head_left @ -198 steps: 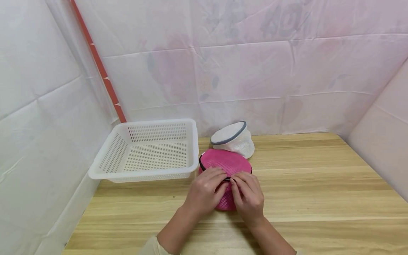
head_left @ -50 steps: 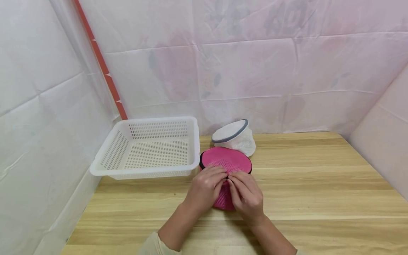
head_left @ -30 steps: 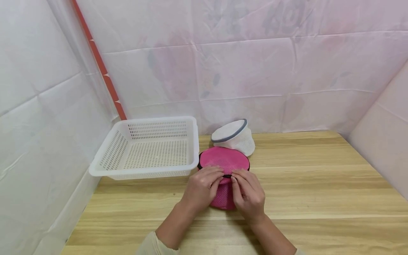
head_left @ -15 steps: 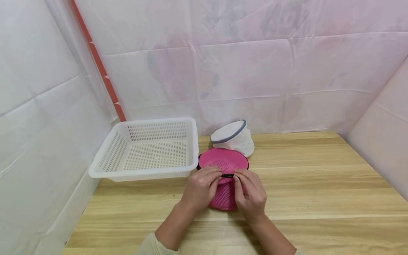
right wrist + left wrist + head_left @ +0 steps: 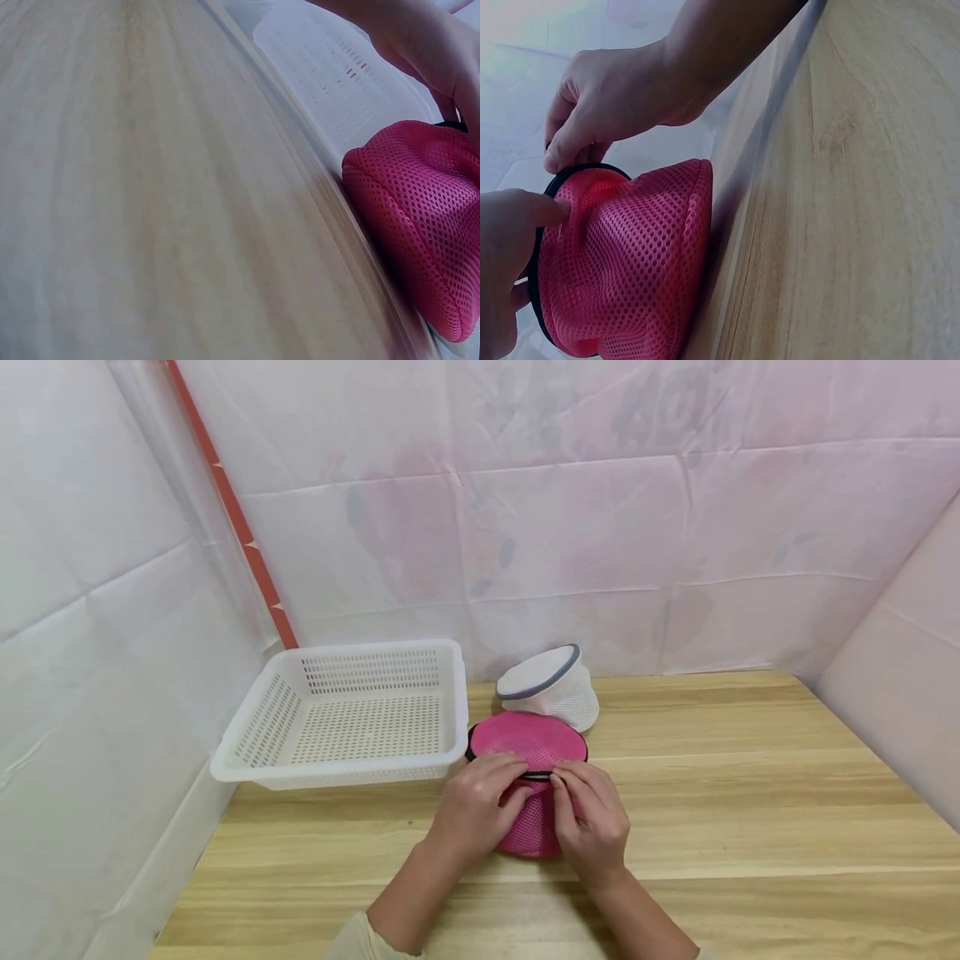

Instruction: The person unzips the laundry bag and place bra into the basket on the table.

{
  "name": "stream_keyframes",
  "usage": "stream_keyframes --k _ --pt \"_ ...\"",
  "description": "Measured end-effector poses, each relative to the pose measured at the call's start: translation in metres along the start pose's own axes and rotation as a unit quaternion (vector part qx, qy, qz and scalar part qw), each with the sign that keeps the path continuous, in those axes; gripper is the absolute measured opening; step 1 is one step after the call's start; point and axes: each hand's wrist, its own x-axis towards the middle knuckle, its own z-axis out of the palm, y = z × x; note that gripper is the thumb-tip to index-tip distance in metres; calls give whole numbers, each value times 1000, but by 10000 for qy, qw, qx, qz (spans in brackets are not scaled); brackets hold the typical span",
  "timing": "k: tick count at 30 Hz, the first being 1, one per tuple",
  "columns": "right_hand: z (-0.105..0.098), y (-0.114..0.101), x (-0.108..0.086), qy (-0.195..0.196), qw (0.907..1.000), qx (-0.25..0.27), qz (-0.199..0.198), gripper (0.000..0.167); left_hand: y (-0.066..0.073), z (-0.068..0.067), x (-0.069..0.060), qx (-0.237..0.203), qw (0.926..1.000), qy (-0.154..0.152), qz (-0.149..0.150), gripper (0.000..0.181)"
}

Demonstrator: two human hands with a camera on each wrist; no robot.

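Observation:
A pink mesh laundry bag [image 5: 529, 740] with a black zipper rim stands on the table in front of me, its round top facing up. My left hand [image 5: 474, 803] pinches the rim at the front left, thumb against the mesh. Close beside it, my right hand [image 5: 595, 821] pinches the black zipper edge between thumb and fingers. A short stretch of black rim shows between the two hands. In the left wrist view the bag's mesh side [image 5: 641, 247] bulges below the rim. Fingers cover any zipper pull, so I cannot see it.
Behind the pink bag, a white mesh bag [image 5: 572, 696] with a grey rim leans tilted near the back wall. A white plastic basket [image 5: 337, 770] with slotted walls stands at the left. The wooden table [image 5: 750, 827] extends to the right; white sheeting surrounds it.
My hands have drawn slightly apart along the rim, the right one shifting a little right. More black zipper shows between them. Bag, basket and white bag stay in place.

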Motion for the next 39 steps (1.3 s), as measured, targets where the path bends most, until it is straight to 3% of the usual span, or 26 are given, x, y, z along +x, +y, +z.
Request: stream_keyframes --k 7,18,39 --pt "0 0 -3 -284 9989 153 -350 24 -2 3 -2 -51 9999 79 -54 21" --pt "1 0 -3 -409 9972 280 -558 24 6 3 -1 35 9987 182 474 19" --pt "0 -1 0 -343 9980 208 -490 24 5 3 1 -131 9993 16 350 10"
